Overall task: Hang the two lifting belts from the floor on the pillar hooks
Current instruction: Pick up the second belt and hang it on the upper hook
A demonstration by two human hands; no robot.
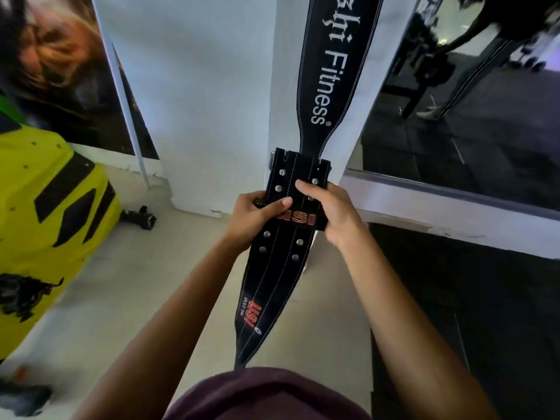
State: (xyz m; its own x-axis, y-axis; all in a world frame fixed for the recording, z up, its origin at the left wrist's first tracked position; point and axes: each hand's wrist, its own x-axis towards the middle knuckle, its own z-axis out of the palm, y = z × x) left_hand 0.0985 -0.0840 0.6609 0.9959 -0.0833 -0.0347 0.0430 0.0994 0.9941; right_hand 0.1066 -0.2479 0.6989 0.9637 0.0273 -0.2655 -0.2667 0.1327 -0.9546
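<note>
— What is seen against the white pillar [212,101]?
— A black stitched "Fitness" belt [325,71] is hung at twelve o'clock.
— And below?
— A black studded leather USI belt [272,268] is gripped by the left hand [257,216] and right hand [330,210].

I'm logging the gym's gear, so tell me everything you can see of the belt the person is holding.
The held belt is black, leather-looking, with white stitch lines, rows of metal rivets and red "USI" lettering. It is narrow where it is gripped and widens below, hanging down toward the person. The left hand and right hand grip its upper end, thumbs on the front. Its top edge overlaps the lower tip of the hanging belt against the white pillar.
</note>
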